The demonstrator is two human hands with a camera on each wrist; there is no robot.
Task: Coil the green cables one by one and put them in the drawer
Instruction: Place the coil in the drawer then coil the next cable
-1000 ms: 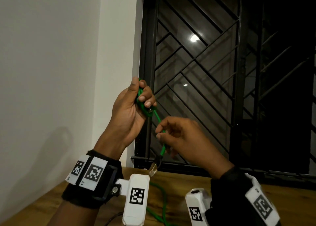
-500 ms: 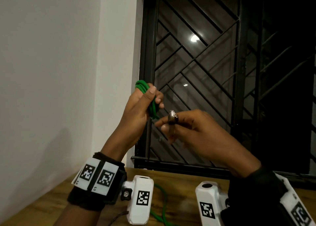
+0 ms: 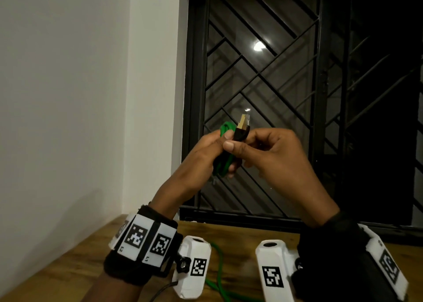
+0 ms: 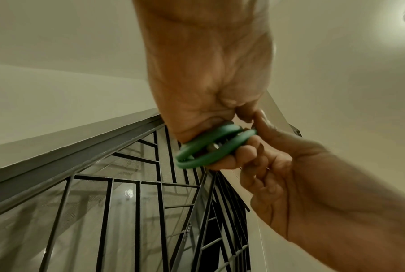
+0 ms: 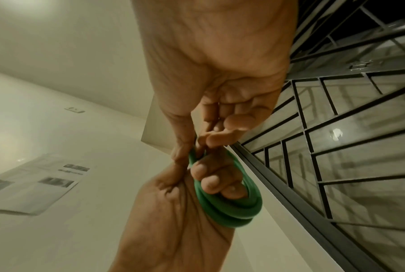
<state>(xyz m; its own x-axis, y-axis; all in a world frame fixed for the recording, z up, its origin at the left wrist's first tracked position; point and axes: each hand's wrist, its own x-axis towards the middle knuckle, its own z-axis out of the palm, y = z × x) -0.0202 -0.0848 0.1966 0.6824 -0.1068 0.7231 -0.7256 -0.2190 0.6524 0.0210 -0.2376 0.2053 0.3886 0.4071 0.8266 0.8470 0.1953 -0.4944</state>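
Note:
I hold a coiled green cable (image 3: 225, 162) raised in front of the window. My left hand (image 3: 206, 155) grips the coil, its fingers curled through the loops (image 5: 229, 211). My right hand (image 3: 263, 150) pinches the cable's end just below its metal plug (image 3: 243, 128), which points upward beside the coil. In the left wrist view the loops (image 4: 210, 147) lie between both hands. A second green cable (image 3: 219, 276) lies loose on the wooden table (image 3: 80, 256) below my wrists. No drawer is in view.
A white wall (image 3: 68, 96) stands to the left. A dark window with a black metal grille (image 3: 274, 84) fills the back right. A thin black wire (image 3: 160, 290) runs off the table's near edge.
The hanging cable end has been wound up into the coil. My right hand has risen from below the coil and brought the plug up against my left hand. Both hands sit higher.

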